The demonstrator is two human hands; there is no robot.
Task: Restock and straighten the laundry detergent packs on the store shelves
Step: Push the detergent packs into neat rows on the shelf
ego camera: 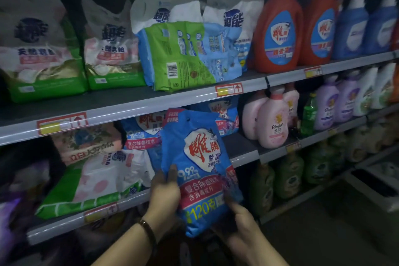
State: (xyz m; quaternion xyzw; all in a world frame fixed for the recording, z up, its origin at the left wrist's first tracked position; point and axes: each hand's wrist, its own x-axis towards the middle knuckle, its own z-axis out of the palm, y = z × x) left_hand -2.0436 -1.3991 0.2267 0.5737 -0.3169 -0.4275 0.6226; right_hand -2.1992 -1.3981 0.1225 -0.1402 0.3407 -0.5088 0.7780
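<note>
While I watch through the head camera, both of the person's hands hold one blue detergent pack (pixel 200 170) upright in the air, just in front of the middle shelf (pixel 244 149) and not resting on it. The left hand (pixel 164 192) grips the pack's left edge, with the thumb pressed on the front and the other fingers hidden behind. The right hand (pixel 239 220) cups the lower right corner. Its thumb lies on the front, but the light is dim and I cannot tell how its other fingers lie. A thin dark band (pixel 149 231) circles the left wrist.

The pack carries a white shield with red brush lettering 雕牌, then 除菌, a red band reading 复合除菌技术 and 含消毒成分, and yellow 120克 near the bottom. Matching blue packs (pixel 142 134) stand behind it on the same shelf.

On the upper shelf (pixel 129 101), two white and green bags (pixel 38 45) read 超能. Beside them a green and blue pack (pixel 179 54) faces backward and shows its barcode. To the right stand orange-red bottles (pixel 278 28) with blue 雕牌 labels. A red-framed price tag (pixel 228 89) sits on the shelf edge. A pink bottle (pixel 273 123) lower right reads Comfort 金纺.
</note>
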